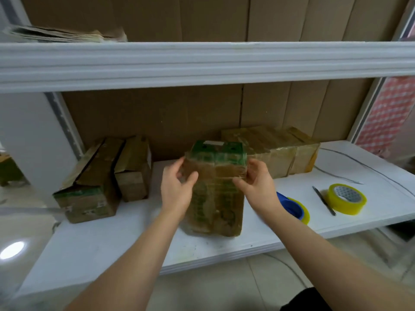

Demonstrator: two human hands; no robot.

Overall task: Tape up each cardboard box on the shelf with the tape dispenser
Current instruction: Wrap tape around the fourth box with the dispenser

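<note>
A worn green-and-brown cardboard box stands upright in the middle of the white shelf. My left hand grips its upper left edge, thumb on the front face. My right hand grips the upper right edge. A blue tape dispenser with a yellowish roll lies on the shelf just right of my right wrist, partly hidden by my forearm. Two boxes with open flaps sit at the left. A taped box sits behind on the right.
A spare roll of clear yellow tape and a thin dark pen-like tool lie at the right end of the shelf. An upper shelf beam hangs overhead, with flattened cardboard on it. A thin wire runs along the right side.
</note>
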